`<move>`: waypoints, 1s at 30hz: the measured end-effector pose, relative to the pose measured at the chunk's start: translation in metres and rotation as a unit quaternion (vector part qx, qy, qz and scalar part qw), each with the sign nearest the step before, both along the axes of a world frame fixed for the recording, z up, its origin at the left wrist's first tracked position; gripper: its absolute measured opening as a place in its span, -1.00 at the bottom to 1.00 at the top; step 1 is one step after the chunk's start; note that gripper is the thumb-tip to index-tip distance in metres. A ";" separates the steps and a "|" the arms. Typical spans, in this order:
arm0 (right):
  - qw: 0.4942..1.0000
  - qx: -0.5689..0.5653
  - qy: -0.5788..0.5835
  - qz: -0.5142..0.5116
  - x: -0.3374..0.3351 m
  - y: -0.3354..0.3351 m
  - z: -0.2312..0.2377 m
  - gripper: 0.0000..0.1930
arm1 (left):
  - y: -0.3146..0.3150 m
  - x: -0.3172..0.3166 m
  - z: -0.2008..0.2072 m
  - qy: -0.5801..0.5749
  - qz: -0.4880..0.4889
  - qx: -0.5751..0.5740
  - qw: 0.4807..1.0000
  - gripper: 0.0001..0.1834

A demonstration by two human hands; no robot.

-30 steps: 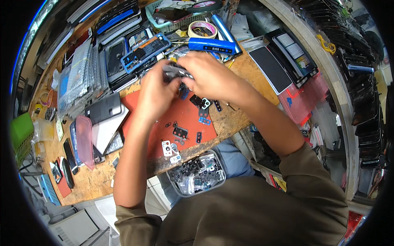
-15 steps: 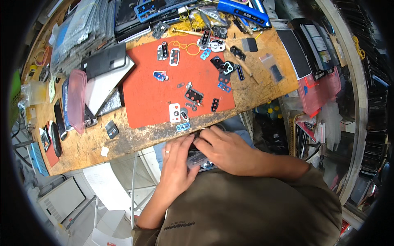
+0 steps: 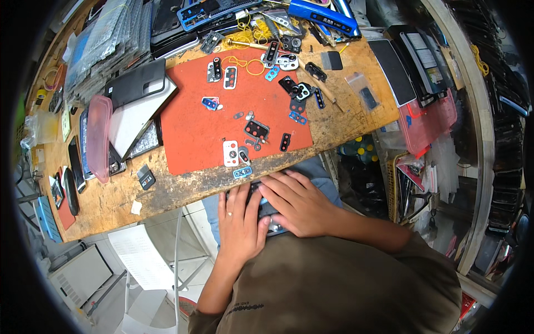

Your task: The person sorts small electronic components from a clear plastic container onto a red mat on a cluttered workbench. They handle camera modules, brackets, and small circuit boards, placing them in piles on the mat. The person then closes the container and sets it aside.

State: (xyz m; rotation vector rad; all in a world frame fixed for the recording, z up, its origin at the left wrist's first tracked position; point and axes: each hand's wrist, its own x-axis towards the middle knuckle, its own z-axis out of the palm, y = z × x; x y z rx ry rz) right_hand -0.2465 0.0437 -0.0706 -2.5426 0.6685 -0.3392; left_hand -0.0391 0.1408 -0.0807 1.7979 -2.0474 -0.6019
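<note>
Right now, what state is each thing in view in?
Left hand: palm down, fingers extended.
Right hand: palm down, fingers extended.
Items under the hands: mostly covered.
Red mat: flat, scattered with loose parts.
Clear bag: flat, dark piece inside.
Wooden-handled tool: lying down.
Yellow rubber bands: tangled.

Marking locations:
1. Small dark piece [image 3: 146, 178] on the bench [image 3: 111, 211]: bold white capital letters, legible, running aslant.
2. Brown shirt [image 3: 345, 273]: dark printed mark with a smaller line of characters above it (illegible at this scale).
3. White chair panel [image 3: 138, 256]: faint rows of print, illegible.
4. Blue device [image 3: 314, 12]: pale characters on a dark display, too small to read.
5. Black case [image 3: 401, 47]: white label with fine print, unreadable.
</note>
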 end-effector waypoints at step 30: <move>0.948 -0.136 -0.088 -0.275 -0.009 -0.193 0.045 -0.78 | -0.229 0.066 0.063 -0.039 0.050 -0.176 0.982 -0.51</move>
